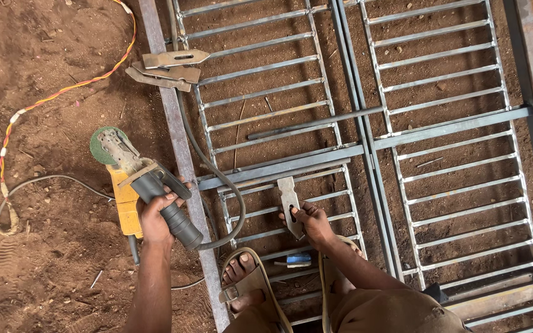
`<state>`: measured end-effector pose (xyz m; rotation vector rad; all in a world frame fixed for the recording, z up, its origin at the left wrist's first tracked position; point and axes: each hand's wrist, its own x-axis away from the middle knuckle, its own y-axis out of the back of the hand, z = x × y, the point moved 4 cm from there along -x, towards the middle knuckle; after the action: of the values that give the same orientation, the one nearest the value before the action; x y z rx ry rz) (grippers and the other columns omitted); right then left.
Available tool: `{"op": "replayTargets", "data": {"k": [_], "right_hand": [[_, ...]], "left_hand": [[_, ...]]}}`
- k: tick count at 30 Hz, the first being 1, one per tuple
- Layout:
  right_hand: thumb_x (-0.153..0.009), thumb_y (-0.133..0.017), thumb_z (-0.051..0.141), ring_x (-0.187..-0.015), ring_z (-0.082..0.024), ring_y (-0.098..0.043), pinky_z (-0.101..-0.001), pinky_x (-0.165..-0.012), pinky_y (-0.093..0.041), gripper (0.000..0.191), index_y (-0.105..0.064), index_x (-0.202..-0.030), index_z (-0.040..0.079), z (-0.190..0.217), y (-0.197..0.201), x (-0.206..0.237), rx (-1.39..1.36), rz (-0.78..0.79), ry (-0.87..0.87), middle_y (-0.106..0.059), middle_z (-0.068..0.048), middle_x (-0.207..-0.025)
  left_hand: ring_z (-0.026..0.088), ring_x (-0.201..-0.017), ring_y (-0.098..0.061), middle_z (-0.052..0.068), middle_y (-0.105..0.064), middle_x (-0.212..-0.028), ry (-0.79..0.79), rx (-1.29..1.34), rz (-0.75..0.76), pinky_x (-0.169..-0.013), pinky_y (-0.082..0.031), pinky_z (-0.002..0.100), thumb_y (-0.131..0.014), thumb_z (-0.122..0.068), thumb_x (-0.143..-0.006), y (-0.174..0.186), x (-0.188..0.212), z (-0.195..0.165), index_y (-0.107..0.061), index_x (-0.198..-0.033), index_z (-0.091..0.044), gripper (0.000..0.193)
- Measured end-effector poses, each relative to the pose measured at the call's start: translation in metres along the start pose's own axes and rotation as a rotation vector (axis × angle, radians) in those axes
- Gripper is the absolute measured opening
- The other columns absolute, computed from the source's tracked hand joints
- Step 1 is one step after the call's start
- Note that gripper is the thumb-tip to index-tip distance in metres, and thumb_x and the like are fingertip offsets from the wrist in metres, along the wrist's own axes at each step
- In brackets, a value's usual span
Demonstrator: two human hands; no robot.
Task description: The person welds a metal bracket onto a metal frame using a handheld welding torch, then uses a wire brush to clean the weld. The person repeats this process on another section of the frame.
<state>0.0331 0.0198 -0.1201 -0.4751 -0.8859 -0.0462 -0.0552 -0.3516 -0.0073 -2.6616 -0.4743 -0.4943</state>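
- Gate frame of grey steel bars lay flat on red dirt, filling the right and far side of the scene.
- Angle grinder, yellow-bodied with a green disc, hung left of the frame; the left hand was closed around its black handle.
- Flat slotted steel plate sat near the middle, pinched by the right hand; judging by this, positioning was underway, calling for steady alignment.
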Motion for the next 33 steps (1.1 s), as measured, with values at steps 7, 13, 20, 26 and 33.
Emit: {"op": "replayTargets", "data": {"k": [7,13,20,26,33], "right_hand": [[-0.097,-0.064,0.013,-0.104,-0.025,-0.076,-0.0425,-0.084,-0.064,0.03,-0.063,-0.122,-0.003,-0.001,0.001,0.0,0.004,-0.022,-0.01,-0.077,-0.017,-0.107],[-0.096,-0.065,0.013,-0.103,-0.026,-0.076,-0.0427,-0.086,-0.064,0.032,-0.063,-0.124,-0.003,0.0,0.001,0.001,0.012,-0.028,-0.012,-0.077,-0.018,-0.107],[-0.096,-0.066,0.012,-0.101,-0.027,-0.075,-0.0423,-0.088,-0.064,0.033,-0.063,-0.125,-0.005,-0.001,0.002,-0.001,-0.006,-0.011,0.005,-0.077,-0.02,-0.108],[-0.096,-0.065,0.01,-0.101,-0.03,-0.076,-0.0463,-0.091,-0.064,0.026,-0.063,-0.116,-0.006,-0.001,0.005,-0.002,-0.021,-0.003,0.025,-0.076,-0.023,-0.107],[-0.096,-0.064,0.01,-0.1,-0.028,-0.075,-0.0458,-0.091,-0.063,0.026,-0.064,-0.118,-0.003,0.004,0.002,0.0,0.051,0.008,0.038,-0.075,-0.023,-0.109]], "left_hand": [[0.038,-0.097,-0.074,0.027,-0.07,-0.11,0.003,-0.007,-0.02,-0.093,-0.062,0.052,-0.055,-0.006,-0.071,-0.001,-0.001,0.0,-0.051,-0.131,0.01,0.063],[0.037,-0.099,-0.074,0.027,-0.07,-0.111,-0.011,0.025,-0.004,-0.095,-0.062,0.052,-0.056,-0.004,-0.071,0.001,-0.004,0.003,-0.054,-0.128,0.01,0.058],[0.038,-0.105,-0.073,0.026,-0.068,-0.116,-0.04,0.127,0.054,-0.1,-0.062,0.051,-0.059,-0.004,-0.075,0.004,-0.013,0.007,-0.056,-0.116,0.006,0.042],[0.035,-0.104,-0.074,0.024,-0.069,-0.115,0.06,0.202,0.106,-0.095,-0.065,0.041,-0.062,-0.008,-0.074,-0.015,-0.024,-0.003,-0.058,-0.125,0.007,0.052],[0.034,-0.081,-0.076,0.026,-0.073,-0.1,-0.147,0.032,0.137,-0.064,-0.061,0.039,-0.061,-0.011,-0.075,-0.041,-0.02,-0.025,-0.058,-0.119,0.011,0.05]]}}
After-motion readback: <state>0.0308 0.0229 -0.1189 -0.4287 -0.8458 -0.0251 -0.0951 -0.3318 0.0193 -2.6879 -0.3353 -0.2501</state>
